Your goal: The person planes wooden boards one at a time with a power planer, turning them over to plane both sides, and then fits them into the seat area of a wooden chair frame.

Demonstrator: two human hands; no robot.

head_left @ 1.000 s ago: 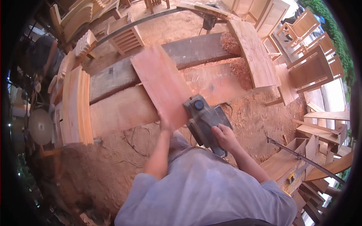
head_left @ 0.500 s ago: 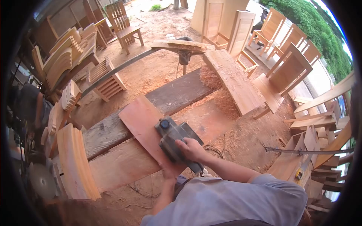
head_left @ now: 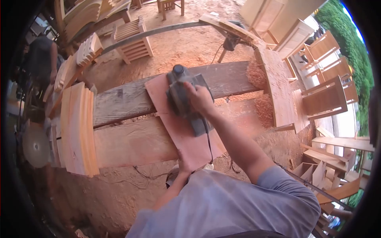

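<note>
Pushed forward since the earlier frame, the electric planer (head_left: 185,97) now sits at the far end of the reddish board (head_left: 180,125), the right hand (head_left: 199,99) wrapped tight around its handle. At the board's near end, the left hand (head_left: 183,164) grips the edge. Both rest across heavy timber beams (head_left: 127,99).
</note>
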